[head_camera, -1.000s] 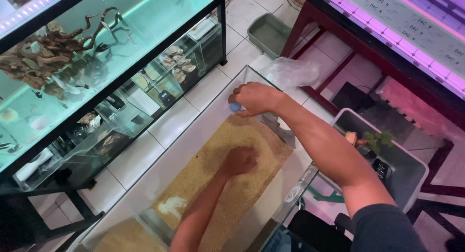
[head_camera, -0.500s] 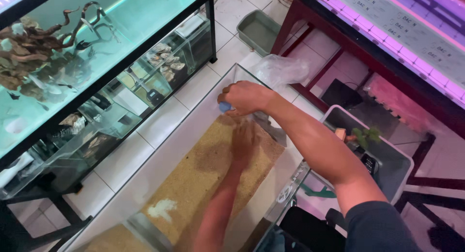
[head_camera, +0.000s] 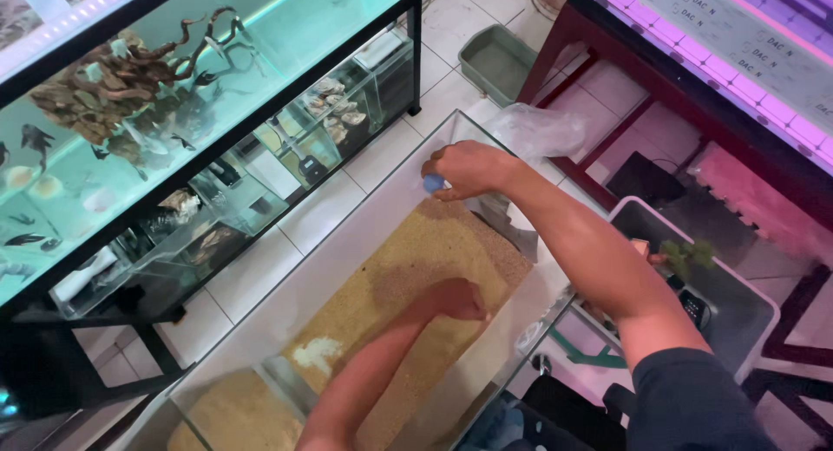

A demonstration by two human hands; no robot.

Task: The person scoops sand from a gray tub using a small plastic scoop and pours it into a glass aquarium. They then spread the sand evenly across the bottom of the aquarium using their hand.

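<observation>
A glass tank (head_camera: pixel 390 199) sits on the white tiled floor (head_camera: pixel 321 208) between a lit aquarium (head_camera: pixel 130 113) and a red stand (head_camera: pixel 659 95). The left hand (head_camera: pixel 455 299) presses closed into the tan sand (head_camera: pixel 416 269); the right hand (head_camera: pixel 468 169) is clamped on a small blue object (head_camera: pixel 433 184) at the tank's far end.

Two hands (head_camera: pixel 460 169), one glass tank (head_camera: pixel 364 208), one grey tub (head_camera: pixel 495 61).
</observation>
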